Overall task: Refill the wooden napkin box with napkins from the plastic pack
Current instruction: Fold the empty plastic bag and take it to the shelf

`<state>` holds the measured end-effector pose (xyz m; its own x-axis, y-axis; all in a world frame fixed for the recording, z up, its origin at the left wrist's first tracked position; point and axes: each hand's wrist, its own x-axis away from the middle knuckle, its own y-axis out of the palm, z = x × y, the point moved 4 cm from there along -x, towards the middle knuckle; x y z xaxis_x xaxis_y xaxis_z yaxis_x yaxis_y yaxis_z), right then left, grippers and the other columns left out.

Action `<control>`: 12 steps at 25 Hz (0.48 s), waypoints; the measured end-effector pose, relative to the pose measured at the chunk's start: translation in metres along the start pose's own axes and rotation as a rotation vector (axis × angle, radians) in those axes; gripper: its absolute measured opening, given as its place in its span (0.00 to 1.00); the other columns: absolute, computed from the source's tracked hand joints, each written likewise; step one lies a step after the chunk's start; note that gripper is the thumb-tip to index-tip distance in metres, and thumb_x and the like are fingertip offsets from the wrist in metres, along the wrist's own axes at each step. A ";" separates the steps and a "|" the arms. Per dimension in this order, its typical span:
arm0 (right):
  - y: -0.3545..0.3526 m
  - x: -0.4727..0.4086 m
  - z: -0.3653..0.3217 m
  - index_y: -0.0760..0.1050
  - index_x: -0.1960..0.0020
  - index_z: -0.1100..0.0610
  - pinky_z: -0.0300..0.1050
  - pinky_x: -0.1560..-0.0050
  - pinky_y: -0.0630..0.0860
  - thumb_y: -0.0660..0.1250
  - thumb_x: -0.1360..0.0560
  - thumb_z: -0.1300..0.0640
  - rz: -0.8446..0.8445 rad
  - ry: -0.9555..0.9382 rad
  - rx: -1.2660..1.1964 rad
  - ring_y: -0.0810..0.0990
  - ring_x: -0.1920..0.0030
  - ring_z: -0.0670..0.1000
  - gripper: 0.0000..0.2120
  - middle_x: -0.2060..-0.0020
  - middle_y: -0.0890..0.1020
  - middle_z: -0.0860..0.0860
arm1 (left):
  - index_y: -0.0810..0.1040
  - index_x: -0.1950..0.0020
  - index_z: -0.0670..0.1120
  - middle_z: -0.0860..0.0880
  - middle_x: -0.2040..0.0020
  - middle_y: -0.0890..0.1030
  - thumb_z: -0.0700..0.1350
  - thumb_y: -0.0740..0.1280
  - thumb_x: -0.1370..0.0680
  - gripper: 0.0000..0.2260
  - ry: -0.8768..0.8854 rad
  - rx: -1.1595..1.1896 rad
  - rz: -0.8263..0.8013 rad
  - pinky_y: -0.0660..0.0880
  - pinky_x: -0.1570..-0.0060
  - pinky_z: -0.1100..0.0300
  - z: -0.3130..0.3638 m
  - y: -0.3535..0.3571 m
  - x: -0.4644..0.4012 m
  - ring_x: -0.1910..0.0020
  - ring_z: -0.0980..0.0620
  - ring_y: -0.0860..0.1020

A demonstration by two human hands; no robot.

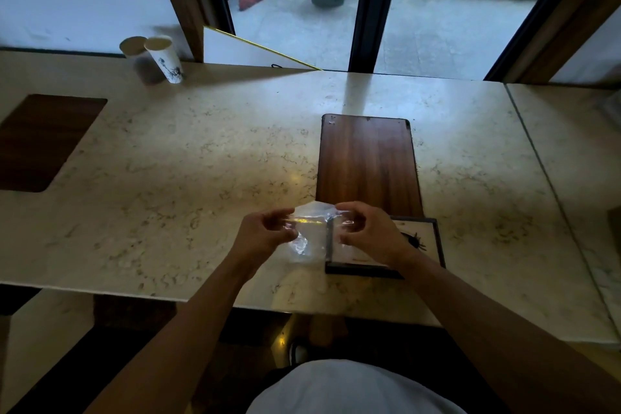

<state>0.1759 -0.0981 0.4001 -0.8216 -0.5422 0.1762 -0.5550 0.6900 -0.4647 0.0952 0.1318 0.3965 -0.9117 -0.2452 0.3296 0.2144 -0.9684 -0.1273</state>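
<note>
Both hands hold a crumpled clear plastic pack (311, 232) just above the marble table (188, 185). My left hand (265, 230) pinches its left side, and my right hand (366, 232) pinches its right side. The plastic looks thin and see-through; I cannot tell whether napkins remain inside. Under my right hand sits the dark-framed wooden napkin box (426, 245), open, with white napkins bearing a black print inside. Its wooden lid (368, 165) lies flat on the table just beyond the box.
Two paper cups (161, 59) stand at the far left of the table. A dark rectangular recess (43, 141) cuts into the tabletop at the left. A seam (534, 158) joins a second slab on the right. Glass doors and a wall lie behind.
</note>
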 end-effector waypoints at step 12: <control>-0.023 0.026 0.000 0.80 0.52 0.48 0.33 0.58 0.79 0.73 0.25 0.51 0.231 0.071 -0.102 0.82 0.53 0.41 0.04 0.50 0.81 0.45 | 0.86 0.55 0.50 0.49 0.55 0.87 0.42 0.73 0.24 0.04 0.034 0.028 -0.092 0.82 0.50 0.50 0.018 0.011 -0.026 0.54 0.50 0.84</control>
<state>0.1676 -0.1277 0.4149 -0.9332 -0.3318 0.1381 -0.3588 0.8384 -0.4103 0.1273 0.1269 0.4034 -0.9392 -0.1541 0.3067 0.1387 -0.9877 -0.0716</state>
